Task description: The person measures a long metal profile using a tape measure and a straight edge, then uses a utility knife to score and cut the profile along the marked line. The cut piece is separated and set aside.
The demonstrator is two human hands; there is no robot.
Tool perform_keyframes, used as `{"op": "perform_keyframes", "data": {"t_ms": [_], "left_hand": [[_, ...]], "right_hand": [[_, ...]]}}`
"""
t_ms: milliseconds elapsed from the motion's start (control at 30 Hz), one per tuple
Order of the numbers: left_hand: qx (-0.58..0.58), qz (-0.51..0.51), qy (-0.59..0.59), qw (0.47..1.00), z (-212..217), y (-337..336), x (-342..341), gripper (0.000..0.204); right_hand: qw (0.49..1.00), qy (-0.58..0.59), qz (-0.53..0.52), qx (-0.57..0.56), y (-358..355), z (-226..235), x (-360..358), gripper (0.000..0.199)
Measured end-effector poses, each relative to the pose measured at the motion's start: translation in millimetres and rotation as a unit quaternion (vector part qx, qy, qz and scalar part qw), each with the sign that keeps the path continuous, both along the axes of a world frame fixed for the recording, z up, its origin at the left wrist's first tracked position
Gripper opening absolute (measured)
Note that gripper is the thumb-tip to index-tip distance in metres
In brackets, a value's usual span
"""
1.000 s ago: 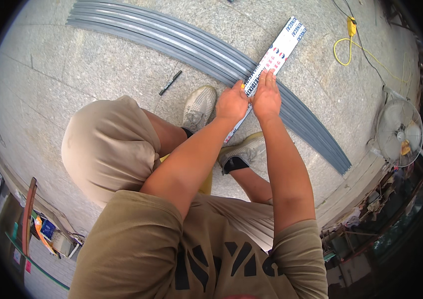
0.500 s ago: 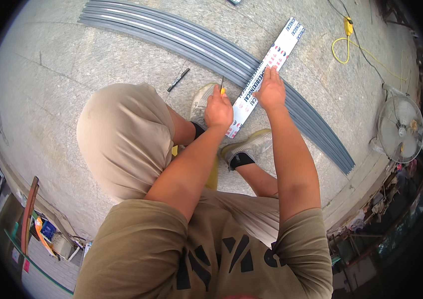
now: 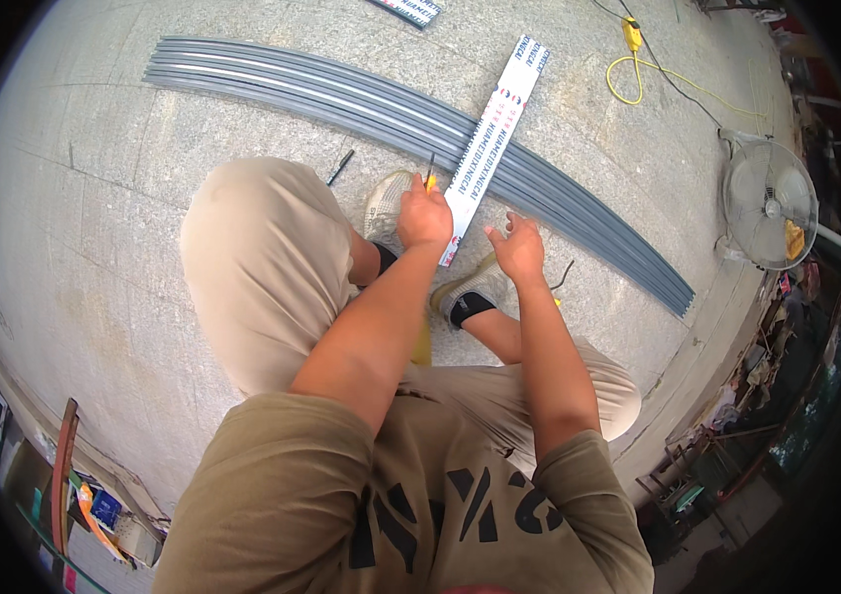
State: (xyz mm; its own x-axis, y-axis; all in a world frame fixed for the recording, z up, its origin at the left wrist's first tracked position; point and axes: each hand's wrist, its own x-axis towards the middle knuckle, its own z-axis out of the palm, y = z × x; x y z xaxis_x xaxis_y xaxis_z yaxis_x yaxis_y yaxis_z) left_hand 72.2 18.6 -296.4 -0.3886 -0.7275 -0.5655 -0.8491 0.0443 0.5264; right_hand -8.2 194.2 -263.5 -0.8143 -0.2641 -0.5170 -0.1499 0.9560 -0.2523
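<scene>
A long white printed profile (image 3: pixel 488 148) lies slantwise across a bundle of long grey strips (image 3: pixel 331 99) on the floor. My left hand (image 3: pixel 425 216) is closed round a yellow-handled tool (image 3: pixel 431 183) whose thin dark shaft points away from me. That hand is at the left edge of the profile's near end; its lower fingers are hidden. My right hand (image 3: pixel 517 246) is off the profile, just right of its near end, with fingers bent and apart and nothing visible in them.
A black marker (image 3: pixel 341 166) lies left of my shoes. Beside my right leg is a bent dark rod (image 3: pixel 566 273) with a yellow part. Farther right stand a floor fan (image 3: pixel 770 203) and a yellow connector (image 3: pixel 631 36) with cable. Another printed piece (image 3: pixel 410 10) lies at the top.
My right hand has lifted off the profile and drawn back toward me. My left hand keeps hold of the yellow-handled tool. The bent rod now shows beside my right leg.
</scene>
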Motion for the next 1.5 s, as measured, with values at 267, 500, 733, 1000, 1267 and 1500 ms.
{"op": "perform_keyframes", "data": {"t_ms": [267, 500, 733, 1000, 1267, 1500], "left_hand": [[0.045, -0.137, 0.038, 0.989, 22.3, 10.6, 20.8, 0.039], [0.098, -0.169, 0.002, 0.981, -17.9, -20.7, 63.5, 0.046], [0.128, -0.222, 0.004, 0.967, 0.0, -40.2, 101.2, 0.045], [-0.084, -0.471, -0.094, 0.873, -83.7, -59.8, 123.8, 0.033], [-0.004, -0.578, -0.207, 0.789, -168.3, -81.0, 129.1, 0.032], [-0.055, -0.685, -0.26, 0.679, -129.3, -41.5, 113.8, 0.041]], "right_hand": [[0.989, -0.012, 0.076, -0.125, -33.3, 87.2, 77.5, 0.028], [0.958, -0.062, 0.266, -0.083, -37.6, 172.9, 146.0, 0.02], [0.922, -0.007, 0.357, -0.149, -35.9, 235.0, 188.8, 0.02], [0.912, 0.018, 0.382, -0.148, -36.8, 206.6, 207.0, 0.021], [0.914, 0.039, 0.37, -0.165, -30.7, 186.6, 214.2, 0.015], [0.92, 0.043, 0.314, -0.231, -26.9, 166.8, 213.5, 0.011]]}}
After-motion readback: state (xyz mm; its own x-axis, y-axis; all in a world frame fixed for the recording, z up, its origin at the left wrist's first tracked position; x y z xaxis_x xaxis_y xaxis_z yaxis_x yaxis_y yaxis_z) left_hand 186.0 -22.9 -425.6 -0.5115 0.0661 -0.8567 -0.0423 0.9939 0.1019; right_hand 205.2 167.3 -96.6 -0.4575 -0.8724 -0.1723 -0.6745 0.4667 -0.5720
